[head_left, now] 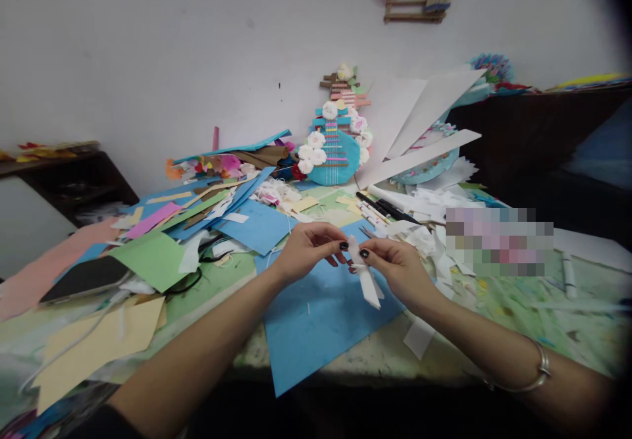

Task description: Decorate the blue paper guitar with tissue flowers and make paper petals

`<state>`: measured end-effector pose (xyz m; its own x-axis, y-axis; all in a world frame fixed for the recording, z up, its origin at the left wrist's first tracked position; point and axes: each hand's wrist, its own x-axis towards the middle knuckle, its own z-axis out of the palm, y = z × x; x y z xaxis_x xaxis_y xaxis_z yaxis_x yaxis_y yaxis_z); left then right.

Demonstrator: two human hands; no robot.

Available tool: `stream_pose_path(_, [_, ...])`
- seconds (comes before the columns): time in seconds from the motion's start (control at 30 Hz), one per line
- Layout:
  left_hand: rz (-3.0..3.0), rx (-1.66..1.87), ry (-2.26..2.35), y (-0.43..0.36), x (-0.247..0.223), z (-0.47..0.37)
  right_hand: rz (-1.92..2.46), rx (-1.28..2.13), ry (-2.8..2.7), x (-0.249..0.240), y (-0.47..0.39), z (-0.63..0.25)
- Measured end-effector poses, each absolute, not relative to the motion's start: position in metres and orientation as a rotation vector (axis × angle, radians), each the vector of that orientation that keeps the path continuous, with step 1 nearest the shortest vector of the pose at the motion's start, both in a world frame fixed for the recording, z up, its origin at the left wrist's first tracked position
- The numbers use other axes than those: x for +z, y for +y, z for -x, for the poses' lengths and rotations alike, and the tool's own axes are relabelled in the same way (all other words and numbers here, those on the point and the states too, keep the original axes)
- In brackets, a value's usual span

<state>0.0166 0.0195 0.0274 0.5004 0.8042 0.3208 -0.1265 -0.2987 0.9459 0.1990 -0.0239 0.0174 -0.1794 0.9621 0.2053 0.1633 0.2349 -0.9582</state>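
Between my two hands is a narrow bundle of folded white paper [368, 284], its lower end spreading into loose flaps. My right hand [395, 264] pinches it near the middle, thumb and fingers pressed on it. At its upper left edge my left hand [316, 248] has thumb and forefinger closed on the paper's side. Both hands hover above a sheet of blue paper [326, 334]. The tips of a pair of scissors [366, 232] show just behind the bundle; the rest is hidden by my right hand.
Coloured sheets, including a green one [148, 261] and a cream one [99, 347], overlap on the left. Black pens [390, 210] and white paper scraps [439, 248] lie at the right. Against the wall stands a blue lute-shaped craft [336, 156] with white paper flowers.
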Motion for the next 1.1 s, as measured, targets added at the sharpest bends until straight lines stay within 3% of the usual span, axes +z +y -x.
stream_pose_path(0.33, [-1.702,1.096,0.599,0.0180,0.0233,-0.0192,1.095,1.131,-1.535,0.0149,-0.0250,-0.1950])
stream_pose_path(0.67, [-1.783,1.078,0.664,0.0143,0.0234,-0.0209,1.191,0.780,-1.636,0.0139,-0.0298,-0.1933])
stream_pose_path(1.1, [-1.800,1.149,0.683,0.0126,0.0240,-0.0217,1.166,0.781,-1.646,0.0119,-0.0276,-0.1952])
